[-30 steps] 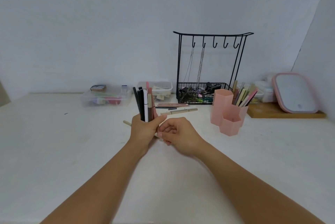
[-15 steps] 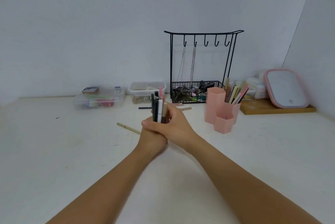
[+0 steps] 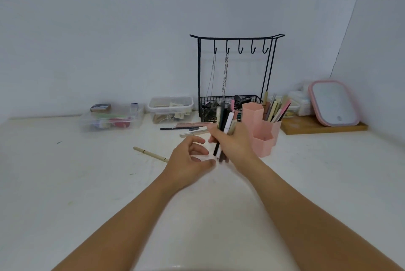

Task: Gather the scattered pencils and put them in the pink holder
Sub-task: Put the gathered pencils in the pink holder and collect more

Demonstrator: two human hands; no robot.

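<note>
My white bench [image 3: 87,194] has a beige pencil [image 3: 150,154] lying loose, more pencils [image 3: 188,128] further back, the pink holder [image 3: 263,132], two clear plastic boxes [image 3: 111,118], a black wire rack [image 3: 232,104] and a wooden board [image 3: 322,128] on the right.

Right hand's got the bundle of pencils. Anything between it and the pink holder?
Nothing visible stands between. The right hand holds the pencil bundle just left of the pink holder, whose front compartments look open; the back one already holds pencils.
</note>
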